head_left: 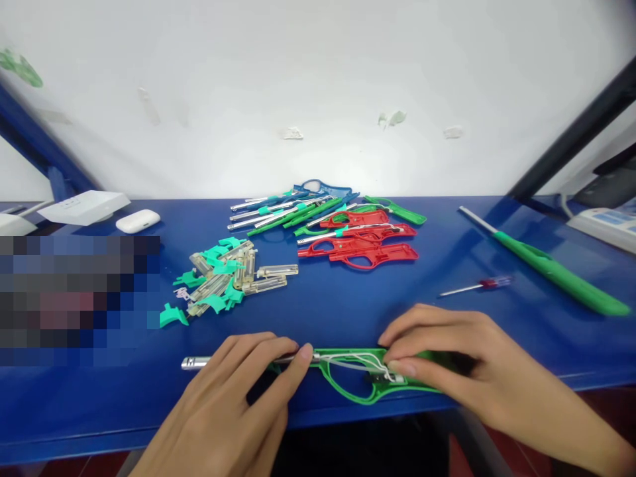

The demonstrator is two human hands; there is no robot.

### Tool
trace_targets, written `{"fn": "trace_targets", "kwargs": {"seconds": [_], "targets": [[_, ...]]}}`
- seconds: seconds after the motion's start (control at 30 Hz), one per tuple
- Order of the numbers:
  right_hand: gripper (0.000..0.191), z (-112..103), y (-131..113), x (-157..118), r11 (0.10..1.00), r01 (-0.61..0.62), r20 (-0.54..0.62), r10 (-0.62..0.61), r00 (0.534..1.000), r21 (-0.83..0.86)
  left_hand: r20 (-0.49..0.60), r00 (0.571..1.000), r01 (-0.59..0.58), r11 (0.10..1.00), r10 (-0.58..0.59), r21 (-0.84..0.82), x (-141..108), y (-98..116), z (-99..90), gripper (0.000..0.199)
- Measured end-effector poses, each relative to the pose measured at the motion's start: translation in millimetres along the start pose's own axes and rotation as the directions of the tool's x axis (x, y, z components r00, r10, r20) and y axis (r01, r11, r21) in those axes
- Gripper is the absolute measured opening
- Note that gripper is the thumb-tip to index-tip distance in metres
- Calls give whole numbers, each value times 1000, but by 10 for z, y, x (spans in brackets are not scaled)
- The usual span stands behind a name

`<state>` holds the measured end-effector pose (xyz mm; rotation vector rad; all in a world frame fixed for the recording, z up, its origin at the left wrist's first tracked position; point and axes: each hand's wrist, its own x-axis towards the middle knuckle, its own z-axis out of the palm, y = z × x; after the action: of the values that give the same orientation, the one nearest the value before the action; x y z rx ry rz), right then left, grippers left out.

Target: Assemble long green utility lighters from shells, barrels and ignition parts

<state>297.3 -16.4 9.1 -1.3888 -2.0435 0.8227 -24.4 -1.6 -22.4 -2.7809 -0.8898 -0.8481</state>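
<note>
An open green lighter shell point(365, 399) lies along the table's front edge, its inside facing up. White wires point(360, 360) run through it towards a small dark part in the handle. From its left end sticks a metal tube point(195, 362). My left hand point(233, 391) is closed over the tube near where it meets the shell. At the handle end my right hand point(462, 361) grips the shell, thumb and fingertips beside the wires; its palm hides the end of the handle. Beyond my left hand lies a heap of clear fuel tanks point(216, 288) and teal triggers point(227, 266).
Red shells point(375, 254), blue shells point(328, 189) and green shells point(402, 213), some with metal tubes, are piled at the back. A closed green lighter point(561, 271) and a screwdriver point(479, 286) lie right. A white case point(138, 221) sits left; a white wall point(328, 79) stands behind.
</note>
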Motion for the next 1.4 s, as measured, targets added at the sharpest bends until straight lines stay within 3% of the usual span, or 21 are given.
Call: {"fn": "trace_targets", "kwargs": {"seconds": [0.33, 0.87, 1.4], "targets": [[15, 5, 13, -37, 997, 44, 14, -44, 999, -64, -23, 1000, -4, 1000, 3, -7, 14, 20, -13, 47], [14, 12, 0, -19, 990, 127, 0, -127, 992, -60, 63, 998, 2, 999, 0, -33, -62, -1, 13, 53], [12, 26, 23, -71, 998, 16, 55, -13, 998, -58, 26, 1000, 9, 999, -8, -53, -7, 31, 17, 50]]}}
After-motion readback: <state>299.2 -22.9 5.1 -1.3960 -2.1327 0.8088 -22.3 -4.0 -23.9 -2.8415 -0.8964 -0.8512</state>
